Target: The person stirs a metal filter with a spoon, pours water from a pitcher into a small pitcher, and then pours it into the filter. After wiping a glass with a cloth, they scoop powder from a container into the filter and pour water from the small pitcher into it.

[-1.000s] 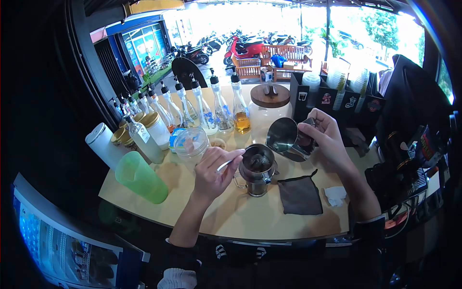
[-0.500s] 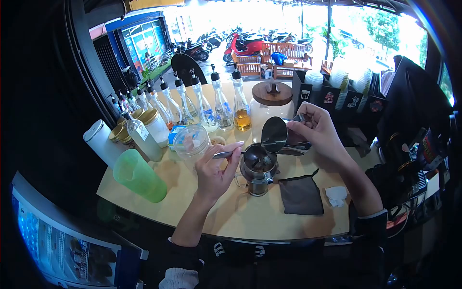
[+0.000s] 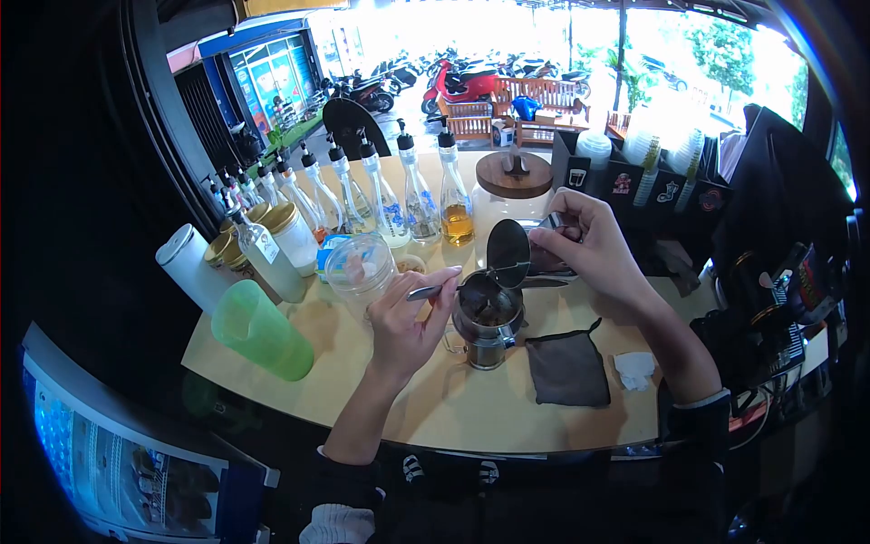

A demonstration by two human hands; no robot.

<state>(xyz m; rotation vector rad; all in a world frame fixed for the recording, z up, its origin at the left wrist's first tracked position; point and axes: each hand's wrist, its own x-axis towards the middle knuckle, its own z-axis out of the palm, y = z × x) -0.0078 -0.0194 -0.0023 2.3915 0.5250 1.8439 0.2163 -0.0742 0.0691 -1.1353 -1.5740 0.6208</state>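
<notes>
My left hand [image 3: 405, 328] pinches the handle of a spoon [image 3: 422, 294], whose bowl reaches into the mouth of a metal vessel [image 3: 489, 340]. Dark, wet-looking contents show inside that vessel. It appears to sit on or in a clear glass mug, with a glass handle on its left side. My right hand [image 3: 589, 243] grips a shiny metal pitcher [image 3: 509, 254] by its handle side, tilted so its dark round mouth hangs just above the vessel's rim. Whether liquid runs from it is hard to tell.
Pump bottles [image 3: 385, 195] line the counter's back left. A wood-lidded jar [image 3: 513, 204] stands behind the pitcher. On the left are a green jug [image 3: 263, 333] and a clear plastic jar [image 3: 360, 267]. A grey pouch [image 3: 568, 367] and crumpled tissue [image 3: 634, 370] lie on the right.
The pitcher's mouth has shifted slightly left and turned more upright over the vessel. My right hand has moved a little left with it. The spoon has moved only slightly.
</notes>
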